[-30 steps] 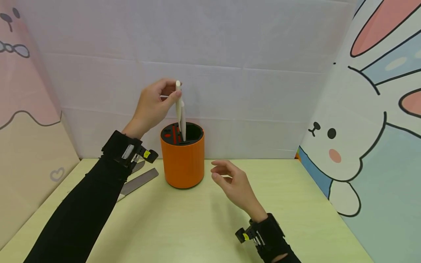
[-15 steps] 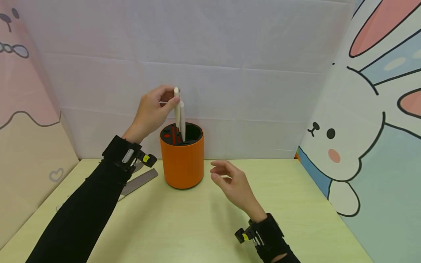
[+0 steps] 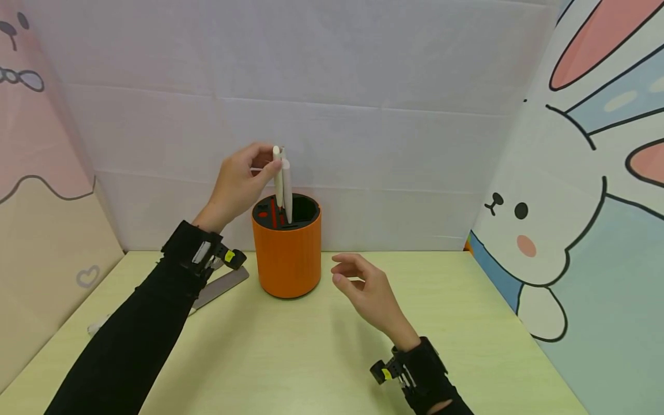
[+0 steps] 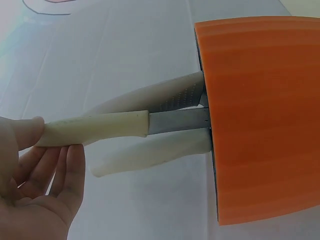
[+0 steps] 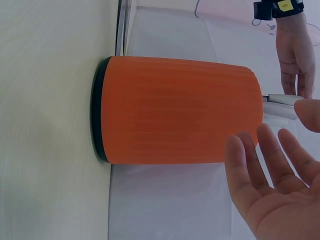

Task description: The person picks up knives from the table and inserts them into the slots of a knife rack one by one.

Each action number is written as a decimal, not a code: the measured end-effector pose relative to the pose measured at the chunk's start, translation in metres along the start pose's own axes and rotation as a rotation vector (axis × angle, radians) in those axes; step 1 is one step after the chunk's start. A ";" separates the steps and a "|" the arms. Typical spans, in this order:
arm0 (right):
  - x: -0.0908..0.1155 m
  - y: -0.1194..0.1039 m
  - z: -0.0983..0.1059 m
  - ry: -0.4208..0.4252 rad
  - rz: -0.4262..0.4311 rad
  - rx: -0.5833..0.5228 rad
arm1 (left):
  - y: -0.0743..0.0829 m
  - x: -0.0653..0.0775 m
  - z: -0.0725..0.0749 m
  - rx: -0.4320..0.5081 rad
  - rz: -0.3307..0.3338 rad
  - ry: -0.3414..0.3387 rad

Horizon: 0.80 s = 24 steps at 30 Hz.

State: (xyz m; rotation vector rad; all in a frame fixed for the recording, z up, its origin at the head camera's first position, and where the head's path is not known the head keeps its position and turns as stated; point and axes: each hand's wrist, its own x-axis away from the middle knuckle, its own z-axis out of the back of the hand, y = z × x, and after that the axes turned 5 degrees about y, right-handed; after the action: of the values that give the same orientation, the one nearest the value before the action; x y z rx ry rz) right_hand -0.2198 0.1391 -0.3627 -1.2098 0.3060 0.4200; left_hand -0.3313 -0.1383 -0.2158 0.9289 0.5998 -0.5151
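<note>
A pale green table carries everything, walled close behind by white panels and on either flank by cartoon-printed boards, so the free room lies toward the near edge and to the right of the right hand. Between the two hands stands the round orange plastic knife holder, upright near the back edge of the table, its black slotted top level with the left hand's wrist. The left hand hovers above and just left of the holder's rim, thumb and fingertips pinching the cream handle of a steel-bladed knife; the blade enters a slot at the top, with a short stretch of bare steel showing outside the rim. Two other cream-handled knives stand in the slots just beside it, their handles close on either side of the gripped one. The right hand floats low over the table just right of the holder, apart from its wall, fingers loosely spread and slightly bent, holding nothing. Under the left forearm, a flat grey blade lies on the table, well left of the holder.
</note>
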 end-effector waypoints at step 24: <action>0.000 0.003 -0.001 -0.031 0.008 0.032 | -0.016 0.015 -0.008 0.000 0.011 -0.018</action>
State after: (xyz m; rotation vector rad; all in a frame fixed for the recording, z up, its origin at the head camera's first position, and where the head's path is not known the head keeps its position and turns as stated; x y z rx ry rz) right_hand -0.2216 0.1388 -0.3652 -1.1701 0.2901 0.4384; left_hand -0.3331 -0.1420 -0.2385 0.9264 0.5776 -0.5131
